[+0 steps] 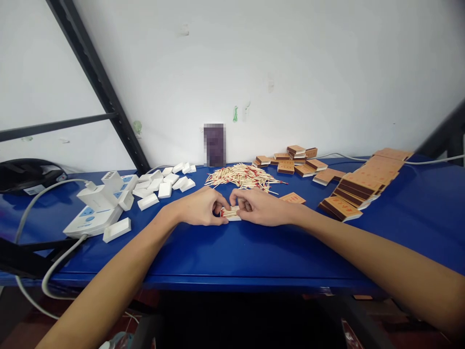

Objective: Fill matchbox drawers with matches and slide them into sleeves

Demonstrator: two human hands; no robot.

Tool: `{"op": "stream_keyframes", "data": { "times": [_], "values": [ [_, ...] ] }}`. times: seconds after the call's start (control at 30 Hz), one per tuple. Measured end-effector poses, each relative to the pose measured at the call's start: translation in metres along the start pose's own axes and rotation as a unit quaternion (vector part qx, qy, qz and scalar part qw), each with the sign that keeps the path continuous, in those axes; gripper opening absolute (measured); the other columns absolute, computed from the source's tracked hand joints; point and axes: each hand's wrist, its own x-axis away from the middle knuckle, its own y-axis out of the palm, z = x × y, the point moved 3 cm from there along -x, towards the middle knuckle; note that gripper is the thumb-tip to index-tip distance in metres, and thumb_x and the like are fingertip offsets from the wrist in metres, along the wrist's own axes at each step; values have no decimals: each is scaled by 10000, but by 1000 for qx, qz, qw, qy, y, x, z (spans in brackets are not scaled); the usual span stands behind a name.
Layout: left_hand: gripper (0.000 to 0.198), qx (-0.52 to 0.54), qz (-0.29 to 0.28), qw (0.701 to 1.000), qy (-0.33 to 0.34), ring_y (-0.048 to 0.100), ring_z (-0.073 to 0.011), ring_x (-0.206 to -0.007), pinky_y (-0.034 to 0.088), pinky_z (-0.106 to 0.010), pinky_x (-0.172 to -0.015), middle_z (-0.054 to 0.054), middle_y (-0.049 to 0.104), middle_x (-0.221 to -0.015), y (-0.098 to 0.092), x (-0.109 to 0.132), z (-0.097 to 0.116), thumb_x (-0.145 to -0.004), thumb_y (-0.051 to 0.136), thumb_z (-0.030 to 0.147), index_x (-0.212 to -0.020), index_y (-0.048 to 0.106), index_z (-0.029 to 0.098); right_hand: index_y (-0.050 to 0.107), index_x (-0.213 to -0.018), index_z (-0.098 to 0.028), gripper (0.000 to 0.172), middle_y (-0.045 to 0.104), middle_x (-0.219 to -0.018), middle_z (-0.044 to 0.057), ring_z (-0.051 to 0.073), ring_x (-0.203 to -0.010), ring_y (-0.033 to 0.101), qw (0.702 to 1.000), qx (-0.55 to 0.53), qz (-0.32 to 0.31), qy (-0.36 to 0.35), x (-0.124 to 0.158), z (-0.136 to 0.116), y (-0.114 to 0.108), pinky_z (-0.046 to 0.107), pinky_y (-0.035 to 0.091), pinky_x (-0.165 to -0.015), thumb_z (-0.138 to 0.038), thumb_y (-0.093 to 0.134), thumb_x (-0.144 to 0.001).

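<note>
A small white tray (pixel 234 218) holding red-tipped matches (pixel 229 212) lies on the blue table between my hands. My left hand (pixel 203 207) grips the tray's left end, thumb at the near side and fingers curled beyond it. My right hand (pixel 257 207) is curled at the tray's right end, its fingertips over the matches; whether it pinches the tray or some matches is hidden. Just behind is a loose pile of matches (pixel 243 175). An orange matchbox sleeve (pixel 292 198) lies flat beyond my right wrist.
Several empty white trays (pixel 164 189) lie at the left, near a power strip (pixel 95 220) with plugs and cables. Orange matchboxes (pixel 286 166) are scattered at the back right, beside a leaning row of sleeves (pixel 374 172). A dark upright object (pixel 215 145) stands against the wall.
</note>
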Motion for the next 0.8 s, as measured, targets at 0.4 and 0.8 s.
{"op": "stream_keyframes", "data": {
  "times": [0.4,0.8],
  "values": [
    [332,58,-5,998,-8,527,-102,-577,393,-218,-552,20,591,-654,0,1,2,-730,717,398,-964,708,162,598,-1092,-142,270,602,-1105,141,255,-1027,557,958,255,105,84,-3,33,-17,331,391,-840,-127,433,-879],
    [320,-134,201,962,-126,416,-133,-511,237,-284,-535,15,462,-537,-14,-3,-42,-919,382,291,-657,522,173,583,-1226,-163,364,650,-1046,150,284,-950,594,937,317,74,126,-6,36,-7,414,362,-859,-161,417,-902]
  ]
}}
